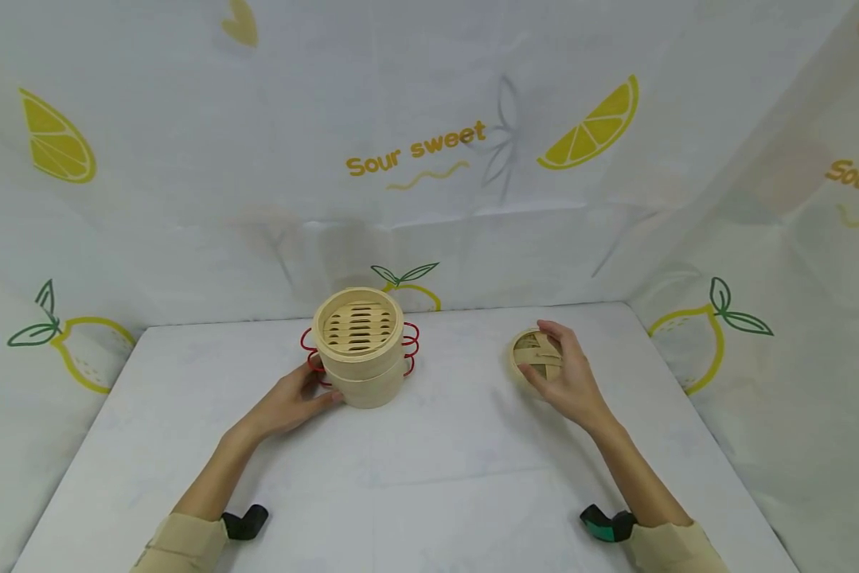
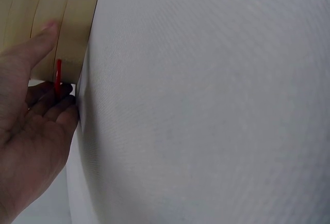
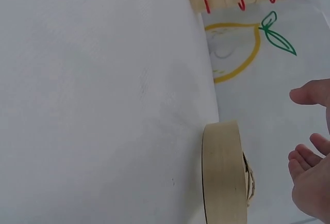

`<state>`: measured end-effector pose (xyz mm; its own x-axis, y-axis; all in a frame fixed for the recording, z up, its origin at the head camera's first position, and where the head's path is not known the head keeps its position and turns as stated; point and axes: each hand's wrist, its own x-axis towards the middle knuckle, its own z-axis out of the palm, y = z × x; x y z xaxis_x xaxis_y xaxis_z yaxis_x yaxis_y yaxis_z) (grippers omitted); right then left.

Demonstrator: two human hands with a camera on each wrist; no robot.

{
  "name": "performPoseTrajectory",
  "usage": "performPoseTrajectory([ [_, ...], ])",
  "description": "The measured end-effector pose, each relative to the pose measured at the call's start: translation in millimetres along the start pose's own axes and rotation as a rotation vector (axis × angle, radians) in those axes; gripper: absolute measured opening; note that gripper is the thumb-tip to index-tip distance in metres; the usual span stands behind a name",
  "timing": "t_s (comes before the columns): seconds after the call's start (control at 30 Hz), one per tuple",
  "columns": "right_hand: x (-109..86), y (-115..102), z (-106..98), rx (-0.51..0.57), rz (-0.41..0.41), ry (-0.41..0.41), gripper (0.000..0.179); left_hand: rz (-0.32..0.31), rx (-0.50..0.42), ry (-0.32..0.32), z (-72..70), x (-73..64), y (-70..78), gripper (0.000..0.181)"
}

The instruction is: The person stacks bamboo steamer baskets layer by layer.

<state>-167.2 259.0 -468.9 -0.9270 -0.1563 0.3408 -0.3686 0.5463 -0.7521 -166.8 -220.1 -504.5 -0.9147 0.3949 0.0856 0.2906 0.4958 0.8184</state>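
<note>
Bamboo steamer stack (image 1: 365, 390) at centre of frame; lid (image 1: 536, 356) at centre right, not yet held.
Left hand (image 1: 289, 404) at the stack's lower left, thumb along its wall; firmness of hold cannot be told. Right hand (image 1: 571, 383) beside the lid, fingers wide; judged step: reaching, the next move calling for a pinch on the rim. Backdrop (image 1: 257, 159) reads "Sour sweet", top centre, and "Sour", right edge; no brand legible.

White sheeting (image 1: 257, 135) hangs behind the far edge of the white table (image 1: 429, 509) and beyond its left and right edges. Outlined yellow lemons (image 1: 98, 356) are printed near both far corners; higher are lemon wedges (image 1: 592, 134) and orange "Sour sweet" lettering (image 1: 416, 150). The light is soft.
</note>
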Motion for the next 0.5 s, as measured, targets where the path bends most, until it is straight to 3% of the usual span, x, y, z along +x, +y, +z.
performPoseTrajectory([
  [0.2, 0.5, 13, -4, -0.007, 0.045, 0.000, 0.075, 0.001, 0.000, 0.003, 0.2, -0.1, -0.4, 0.071],
  [0.5, 2.8, 31, -8, -0.058, -0.039, 0.045, 0.052, -0.002, 0.012, 0.005, 0.1, -0.2, -0.7, 0.071],
])
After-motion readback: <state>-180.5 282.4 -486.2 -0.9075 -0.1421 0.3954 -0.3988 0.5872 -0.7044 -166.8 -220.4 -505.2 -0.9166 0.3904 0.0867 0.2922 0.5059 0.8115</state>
